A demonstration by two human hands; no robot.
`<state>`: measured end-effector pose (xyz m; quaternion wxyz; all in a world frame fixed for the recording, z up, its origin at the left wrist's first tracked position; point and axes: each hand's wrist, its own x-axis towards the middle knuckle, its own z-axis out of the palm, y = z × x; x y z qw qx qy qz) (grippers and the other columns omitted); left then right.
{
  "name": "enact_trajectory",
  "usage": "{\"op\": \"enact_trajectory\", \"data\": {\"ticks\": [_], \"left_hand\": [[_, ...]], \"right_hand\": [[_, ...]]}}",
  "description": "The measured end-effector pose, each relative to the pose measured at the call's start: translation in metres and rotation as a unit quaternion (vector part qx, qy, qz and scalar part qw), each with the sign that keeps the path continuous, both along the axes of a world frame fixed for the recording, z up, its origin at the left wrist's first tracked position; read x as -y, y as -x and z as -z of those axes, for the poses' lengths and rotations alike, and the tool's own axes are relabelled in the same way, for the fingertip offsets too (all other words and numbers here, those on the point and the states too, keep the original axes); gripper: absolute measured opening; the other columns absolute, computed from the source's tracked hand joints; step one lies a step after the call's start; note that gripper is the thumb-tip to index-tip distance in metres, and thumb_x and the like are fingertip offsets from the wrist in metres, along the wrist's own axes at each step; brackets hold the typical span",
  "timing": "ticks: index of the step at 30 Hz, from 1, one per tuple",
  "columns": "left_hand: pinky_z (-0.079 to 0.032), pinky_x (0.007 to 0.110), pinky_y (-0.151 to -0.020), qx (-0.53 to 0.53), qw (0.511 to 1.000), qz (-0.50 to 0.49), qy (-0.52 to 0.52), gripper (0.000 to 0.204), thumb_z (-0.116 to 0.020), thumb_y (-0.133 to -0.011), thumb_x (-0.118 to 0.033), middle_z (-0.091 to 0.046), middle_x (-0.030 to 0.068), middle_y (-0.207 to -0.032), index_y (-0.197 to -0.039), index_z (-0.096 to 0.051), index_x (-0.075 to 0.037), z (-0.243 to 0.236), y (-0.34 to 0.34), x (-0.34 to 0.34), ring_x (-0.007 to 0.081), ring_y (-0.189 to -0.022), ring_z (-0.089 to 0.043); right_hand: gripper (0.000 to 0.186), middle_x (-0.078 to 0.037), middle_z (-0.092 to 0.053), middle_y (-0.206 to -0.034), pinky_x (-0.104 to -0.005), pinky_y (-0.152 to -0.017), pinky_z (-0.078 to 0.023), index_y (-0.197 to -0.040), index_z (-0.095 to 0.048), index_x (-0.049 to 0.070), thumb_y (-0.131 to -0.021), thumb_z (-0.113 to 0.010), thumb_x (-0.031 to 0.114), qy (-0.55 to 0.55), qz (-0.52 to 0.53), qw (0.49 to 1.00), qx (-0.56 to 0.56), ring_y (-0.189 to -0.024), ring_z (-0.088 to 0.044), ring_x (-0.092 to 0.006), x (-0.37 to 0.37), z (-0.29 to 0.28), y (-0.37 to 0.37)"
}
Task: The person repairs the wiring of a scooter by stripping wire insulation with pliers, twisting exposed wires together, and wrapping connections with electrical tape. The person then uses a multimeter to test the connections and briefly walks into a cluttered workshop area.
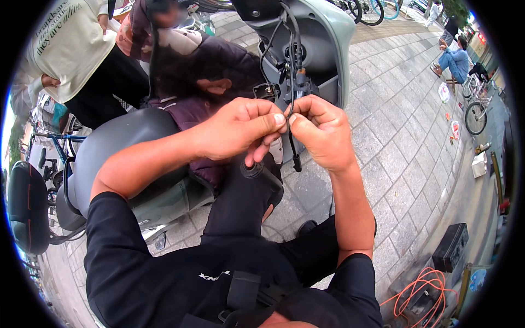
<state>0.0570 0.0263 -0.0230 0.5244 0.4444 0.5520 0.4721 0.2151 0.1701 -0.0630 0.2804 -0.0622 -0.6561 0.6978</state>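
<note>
In front of me is a pale grey-green scooter (pixel 342 49) with its front inner side open and wiring exposed. A thin black cable (pixel 293 146) runs down from the open part. My left hand (pixel 249 128) pinches this cable between thumb and forefinger, its other fingers loosely curled. Right beside it, my right hand (pixel 322 134) pinches the cable too, fingertips almost touching the left ones. The cable's lower end dangles beneath my hands. Under my left hand is the round end of a black handlebar grip (pixel 252 170). What exactly lies between my fingertips is hidden.
A person in a dark purple padded jacket (pixel 219 65) leans in by the scooter's grey seat (pixel 126 134). Another in a cream sweatshirt (pixel 71 46) stands behind. Right: paved ground (pixel 394 164), a black box (pixel 450 247), an orange cord (pixel 424 295). Bicycles (pixel 476 117) stand farther off.
</note>
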Motion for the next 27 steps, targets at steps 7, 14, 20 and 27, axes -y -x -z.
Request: {"op": "enact_trajectory", "data": {"ticks": [7, 14, 20, 27], "left_hand": [[-0.035, 0.023, -0.042, 0.073, 0.996, 0.041, 0.015, 0.026, -0.050, -0.110, -0.025, -0.047, 0.0011, -0.072, -0.094, -0.053, -0.006, 0.004, 0.008, 0.002, 0.0087, -0.049, -0.046], [-0.036, 0.023, -0.043, 0.094, 0.995, 0.031, 0.013, 0.025, -0.047, -0.112, -0.026, -0.047, 0.0014, -0.075, -0.101, -0.053, -0.004, -0.002, 0.004, 0.001, 0.0096, -0.049, -0.048], [-0.044, 0.024, -0.045, 0.046, 0.999, 0.013, -0.024, 0.024, -0.049, -0.112, -0.024, -0.052, 0.0031, -0.077, -0.118, -0.055, -0.002, 0.000, 0.003, 0.002, 0.0112, -0.052, -0.055], [-0.055, 0.025, -0.052, 0.016, 0.999, 0.004, -0.050, 0.025, -0.049, -0.112, -0.021, -0.062, 0.0062, -0.082, -0.122, -0.055, 0.001, -0.004, -0.003, 0.005, 0.0127, -0.060, -0.065]], "right_hand": [[0.005, 0.004, -0.061, -0.078, -0.0226, -0.063, -0.046, -0.096, -0.068, -0.001, -0.092, -0.065, 0.000, -0.132, 0.165, 0.977, -0.030, -0.070, -0.054, -0.0033, -0.017, 0.014, 0.015], [0.006, 0.004, -0.061, -0.077, -0.0231, -0.064, -0.047, -0.096, -0.069, -0.002, -0.092, -0.068, 0.003, -0.160, 0.123, 0.979, 0.015, -0.071, -0.057, -0.0044, -0.012, -0.011, -0.008], [0.015, -0.010, -0.066, -0.088, -0.0314, -0.064, -0.054, -0.098, -0.069, 0.001, -0.084, -0.071, -0.004, -0.374, 0.166, 0.907, -0.098, -0.072, -0.068, -0.0197, -0.005, -0.019, -0.013], [0.016, -0.011, -0.065, -0.086, -0.0366, -0.062, -0.055, -0.095, -0.068, 0.002, -0.081, -0.072, -0.005, -0.413, 0.197, 0.883, -0.107, -0.071, -0.067, -0.0272, 0.002, -0.018, -0.015]]}}
